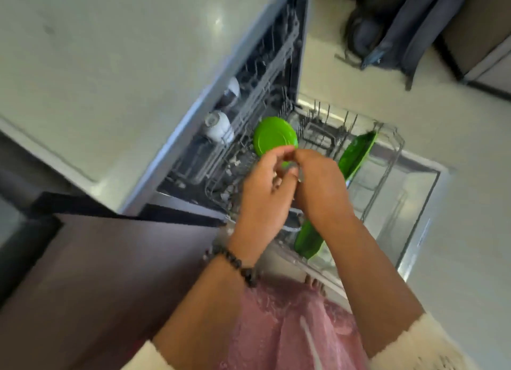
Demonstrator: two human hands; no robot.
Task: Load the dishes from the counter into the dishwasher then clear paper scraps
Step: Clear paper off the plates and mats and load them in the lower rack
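The dishwasher's lower rack (392, 145) is pulled out over the open door. A round green plate (273, 134) leans in the rack's far left part. A second green plate (358, 155) stands on edge at the right, and a third green dish (307, 244) stands at the near side. My left hand (264, 195), with a bead bracelet on its wrist, and my right hand (320, 188) meet fingertip to fingertip above the rack's middle. Their curled fingers pinch a small grey item (295, 173), too blurred to name.
White cups (218, 126) sit in the upper rack inside the dishwasher. A pale counter (110, 51) runs along the left, with a dark cabinet door (96, 273) below it. A grey backpack (387, 29) lies on the floor beyond the open door (414, 203).
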